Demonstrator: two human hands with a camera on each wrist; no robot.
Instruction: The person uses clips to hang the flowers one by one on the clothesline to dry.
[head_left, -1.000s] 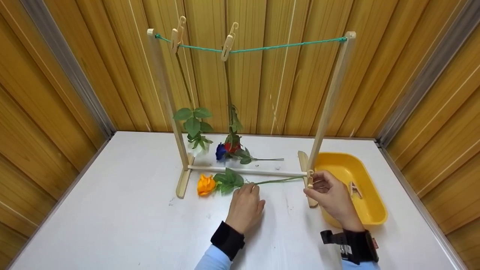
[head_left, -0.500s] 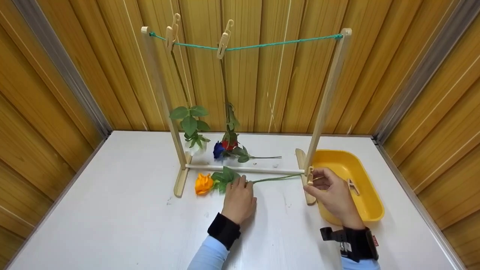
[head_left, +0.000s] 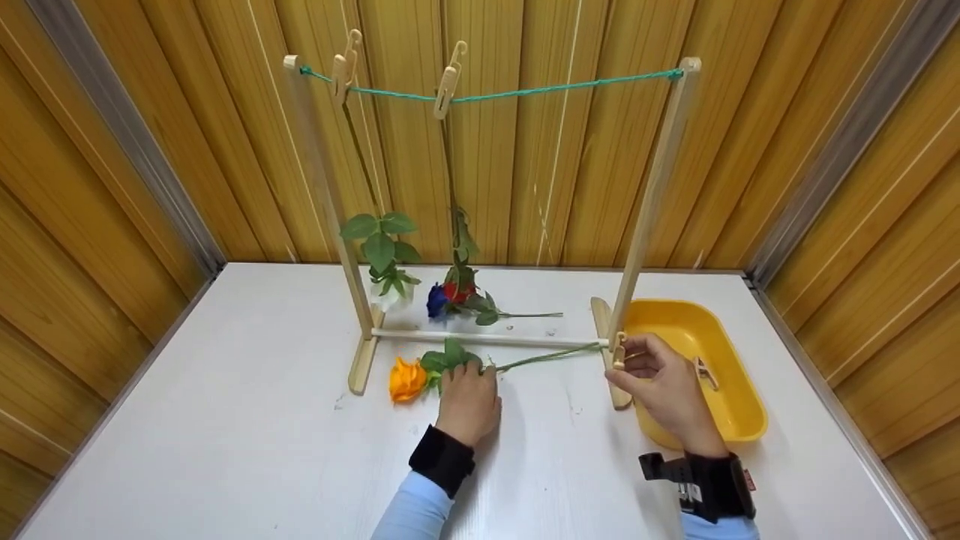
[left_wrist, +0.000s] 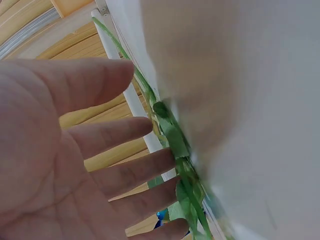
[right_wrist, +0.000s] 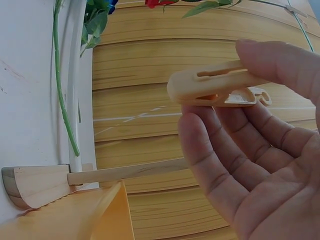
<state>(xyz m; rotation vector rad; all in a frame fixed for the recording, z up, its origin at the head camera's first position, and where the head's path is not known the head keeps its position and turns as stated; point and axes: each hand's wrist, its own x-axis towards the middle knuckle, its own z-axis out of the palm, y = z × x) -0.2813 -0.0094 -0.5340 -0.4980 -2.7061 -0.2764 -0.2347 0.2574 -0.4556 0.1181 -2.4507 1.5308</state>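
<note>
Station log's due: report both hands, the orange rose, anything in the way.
Left hand, fingers extended, at leaves of orange rose. Right hand pinching clothespin. Orange rose lying on table, unclipped. Rack crossbar beside stem, possible snag.

White table [head_left: 225, 442], hemmed in L, R & rear by yellow-brown wood-grain walls [head_left: 600, 187]; grey metal strips [head_left: 133, 135] line both back corners, w/ pale streaks [head_left: 546, 217] at rear.
</note>
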